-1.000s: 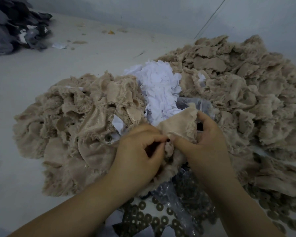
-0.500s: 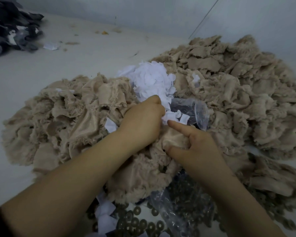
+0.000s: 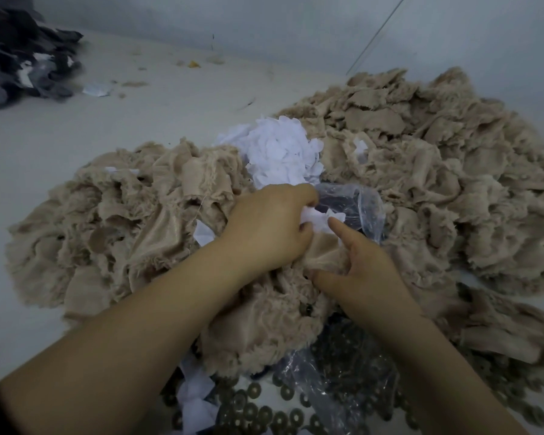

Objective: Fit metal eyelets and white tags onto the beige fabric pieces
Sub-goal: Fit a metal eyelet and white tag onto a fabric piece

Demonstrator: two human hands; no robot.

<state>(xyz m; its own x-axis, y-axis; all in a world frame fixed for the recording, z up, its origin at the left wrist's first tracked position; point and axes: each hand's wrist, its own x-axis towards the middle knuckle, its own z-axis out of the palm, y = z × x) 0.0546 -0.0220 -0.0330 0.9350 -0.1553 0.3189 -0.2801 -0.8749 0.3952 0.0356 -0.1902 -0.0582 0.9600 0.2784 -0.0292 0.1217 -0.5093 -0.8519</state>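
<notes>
My left hand (image 3: pixel 269 229) had its fingers curled shut on a white tag (image 3: pixel 319 218) by the tag pile (image 3: pixel 283 155). My right hand (image 3: pixel 363 265) pinched the beige fabric piece (image 3: pixel 322 249), one finger pointing out. I thought I should pull just one tag. A plastic bag (image 3: pixel 363 207) sat in the way, rings (image 3: pixel 255 411) near me.

Just one view, head cam, wide-angle, looking forward and down, close over both forearms. Beige fabric heap (image 3: pixel 421 171) fills 9 to 3 o'clock, wall (image 3: pixel 296 23) at 12, eyelets (image 3: pixel 258 412) at 6
</notes>
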